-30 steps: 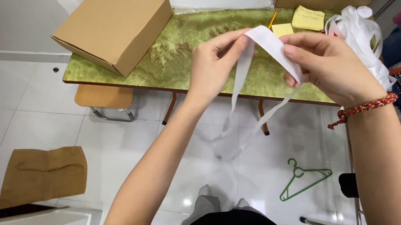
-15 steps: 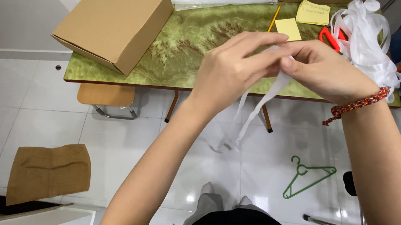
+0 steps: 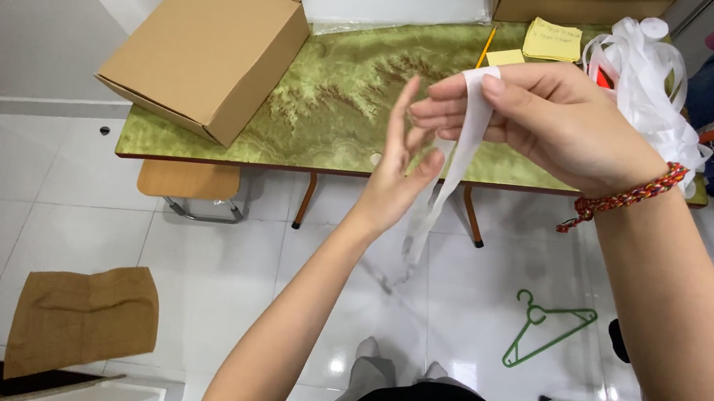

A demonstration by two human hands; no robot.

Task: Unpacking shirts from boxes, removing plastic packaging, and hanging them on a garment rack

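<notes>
Leftmost, a flattened brown paper bag (image 3: pixel 84 317) lies on the white tiled floor. Above it a closed cardboard box (image 3: pixel 208 49) sits on the left end of the green marbled table (image 3: pixel 332 108), with a wooden stool (image 3: pixel 189 183) tucked under the table edge.

Centre: left hand (image 3: pixel 399 165) is raised with fingers spread and straight, palm turned toward the white ribbon strip (image 3: pixel 460 163); thumb just beside the strip, nothing clasped. The strip hangs in mid-air in front of the table edge, its tail dropping toward the floor.

Right hand (image 3: pixel 546 115) is closed on the strip's upper end, thumb and forefinger pinching it where it folds over the fingertip. Braided red bracelet (image 3: pixel 622 197) on that wrist.

Judgement: a length of ribbon is being held up, and the left hand stands free of it, mid-regrip. Any next move would call for the left fingers to close on the hanging part without twisting it.

Right of centre: yellow sticky notes (image 3: pixel 553 40) and a pencil (image 3: pixel 485 47) on the table; a loose heap of white ribbon (image 3: pixel 649 73) at the right end. A green wire hanger (image 3: pixel 543 334) lies on the floor.
</notes>
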